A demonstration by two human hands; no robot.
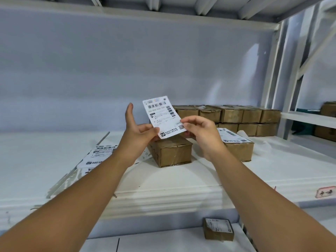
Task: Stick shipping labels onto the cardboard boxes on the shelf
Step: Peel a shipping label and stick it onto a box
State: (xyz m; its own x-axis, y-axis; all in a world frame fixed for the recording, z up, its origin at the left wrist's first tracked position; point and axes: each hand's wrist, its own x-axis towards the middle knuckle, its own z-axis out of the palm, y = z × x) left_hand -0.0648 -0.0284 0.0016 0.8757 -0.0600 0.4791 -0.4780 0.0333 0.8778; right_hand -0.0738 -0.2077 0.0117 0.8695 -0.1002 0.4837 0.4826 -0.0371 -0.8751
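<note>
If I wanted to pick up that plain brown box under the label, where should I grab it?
Probably from above, thumb on the near face of the plain box and fingers on its far face. It lies flat and low on the shelf with space showing at its sides. Mind the label that the left hand and right hand pinch just over it.

A white shelf (36,151) spans the view, its top pale and rippled toward the front edge. Behind the shelf rises a plain bluish-white wall (109,70), softly and evenly lit, with faint brighter patches toward the shelf's right end. Above the shelf runs the ribbed underside of an upper deck (163,6). At the shelf's right end stand white upright posts (291,79) with a diagonal brace (318,46). Below the shelf's front edge lies a lower white level (163,240).
</note>
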